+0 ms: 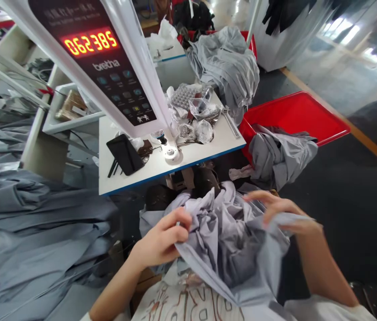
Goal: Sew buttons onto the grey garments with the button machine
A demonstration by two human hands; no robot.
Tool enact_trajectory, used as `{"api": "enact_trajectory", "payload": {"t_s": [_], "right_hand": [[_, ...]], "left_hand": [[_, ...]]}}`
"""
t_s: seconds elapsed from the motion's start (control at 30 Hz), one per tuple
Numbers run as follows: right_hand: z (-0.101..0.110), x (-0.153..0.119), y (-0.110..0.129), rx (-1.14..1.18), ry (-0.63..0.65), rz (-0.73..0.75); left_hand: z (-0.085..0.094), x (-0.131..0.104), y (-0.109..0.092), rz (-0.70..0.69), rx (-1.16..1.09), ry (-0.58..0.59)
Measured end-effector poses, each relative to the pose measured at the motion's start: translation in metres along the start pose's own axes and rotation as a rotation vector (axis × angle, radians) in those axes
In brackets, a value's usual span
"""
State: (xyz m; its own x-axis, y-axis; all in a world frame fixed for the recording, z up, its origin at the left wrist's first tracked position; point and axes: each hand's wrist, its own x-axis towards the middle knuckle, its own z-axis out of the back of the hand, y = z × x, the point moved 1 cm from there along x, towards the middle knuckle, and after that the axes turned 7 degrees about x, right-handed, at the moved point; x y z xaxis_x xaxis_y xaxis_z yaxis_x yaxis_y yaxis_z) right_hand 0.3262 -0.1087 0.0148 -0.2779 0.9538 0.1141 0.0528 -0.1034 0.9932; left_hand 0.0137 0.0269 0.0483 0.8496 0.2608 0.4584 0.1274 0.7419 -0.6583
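Note:
A crumpled light grey garment [228, 232] lies gathered across my lap, its near edge stretched between both hands. My left hand [166, 234] pinches that edge between thumb and fingers. On the other side my right hand [280, 209] has a fold of the same cloth over its palm and thumb, with the fingers bent around it; the index finger reaches out over the cloth. What kind of garment it is cannot be made out. In front of my hands stands a white machine [131, 89] with a lit red number display, on a white table [198, 158] with a blue edge.
A black phone [125, 154] leans at the table's left. Bags of small metal parts [196, 131] and a wrench [231, 125] lie right of the machine. Grey fabric [41, 240] is heaped on the left. At right, a red bin [298, 116] has grey cloth [278, 154] hanging over it.

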Motion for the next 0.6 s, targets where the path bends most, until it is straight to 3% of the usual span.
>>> {"api": "enact_trajectory", "payload": {"t_s": [0.1,0.2,0.27,0.33,0.4,0.43,0.53,0.6], "right_hand": [[-0.018,0.046,-0.042,0.078,0.001,-0.076],[-0.039,0.074,-0.076,0.261,0.089,-0.182],[-0.052,0.083,-0.088,0.357,0.146,-0.249],[-0.059,0.085,-0.090,0.386,0.153,-0.305],[-0.057,0.082,-0.082,0.347,0.084,-0.315],[-0.054,0.080,-0.073,0.307,0.037,-0.286],[-0.038,0.072,-0.030,0.147,-0.051,-0.091],[-0.032,0.069,0.001,0.076,-0.021,0.043]], "left_hand": [[0.002,0.006,-0.023,-0.124,-0.080,-0.004],[0.001,0.014,-0.038,-0.238,-0.231,0.008],[-0.001,0.015,-0.043,-0.240,-0.312,-0.101],[0.000,0.014,-0.046,-0.219,-0.371,-0.318],[0.006,0.013,-0.050,-0.195,-0.377,-0.484],[0.010,0.014,-0.052,-0.186,-0.350,-0.503],[0.029,0.025,-0.059,-0.149,-0.249,-0.429],[0.042,0.037,-0.062,-0.152,-0.252,-0.398]]}}
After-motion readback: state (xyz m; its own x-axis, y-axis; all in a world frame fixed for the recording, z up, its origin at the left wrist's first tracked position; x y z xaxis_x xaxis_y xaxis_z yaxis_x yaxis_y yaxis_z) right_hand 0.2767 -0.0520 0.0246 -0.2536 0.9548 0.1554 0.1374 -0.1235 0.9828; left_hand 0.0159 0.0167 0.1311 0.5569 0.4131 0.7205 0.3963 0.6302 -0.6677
